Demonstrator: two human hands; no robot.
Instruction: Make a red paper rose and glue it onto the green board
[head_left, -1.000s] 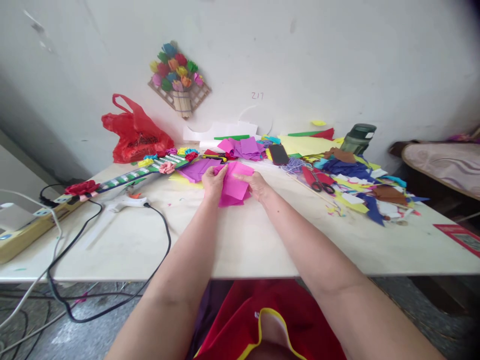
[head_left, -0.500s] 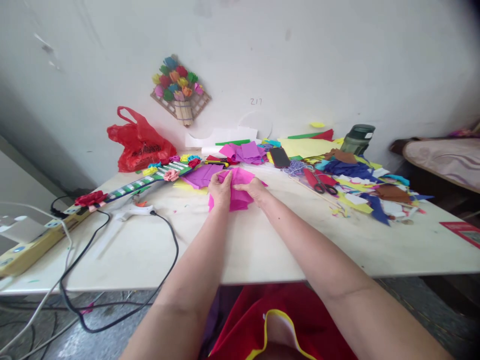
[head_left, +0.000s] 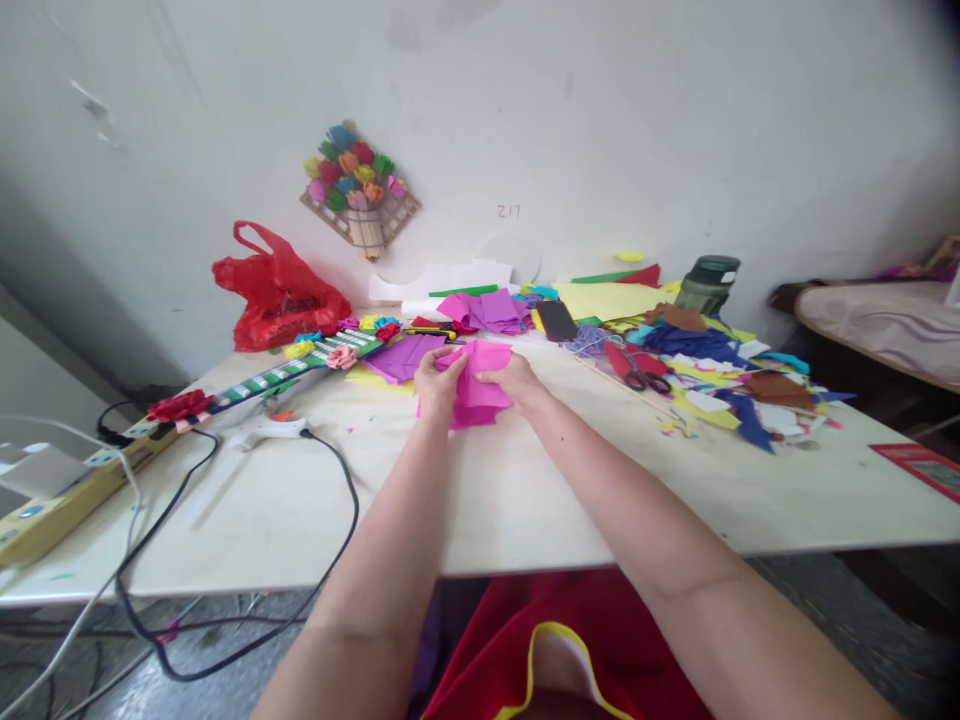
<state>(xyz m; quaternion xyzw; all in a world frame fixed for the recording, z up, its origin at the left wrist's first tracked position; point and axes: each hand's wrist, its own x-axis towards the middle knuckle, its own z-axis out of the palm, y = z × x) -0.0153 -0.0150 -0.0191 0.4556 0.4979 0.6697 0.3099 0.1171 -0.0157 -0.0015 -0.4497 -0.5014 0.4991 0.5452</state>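
Observation:
Both my hands meet over a stack of pink paper squares (head_left: 480, 395) near the middle of the white table (head_left: 487, 490). My left hand (head_left: 435, 382) pinches the stack's left edge, thumb on top. My right hand (head_left: 510, 380) presses on and grips its upper right part. The sheets lie partly fanned under my fingers. Just behind them lies a purple sheet (head_left: 401, 355), and further back a pile of pink and purple squares (head_left: 487, 308).
Red-handled scissors (head_left: 637, 368) and many coloured paper scraps (head_left: 720, 385) cover the right side. A black phone (head_left: 556, 320), a green bottle (head_left: 709, 282), a red plastic bag (head_left: 277, 290), a glue gun (head_left: 259, 432) with black cable, and a flower-trimmed strip (head_left: 285, 370) lie left.
My hands have drawn closer together on the pink stack, and my right hand has shifted from its right edge onto its top. The camera has tilted slightly.

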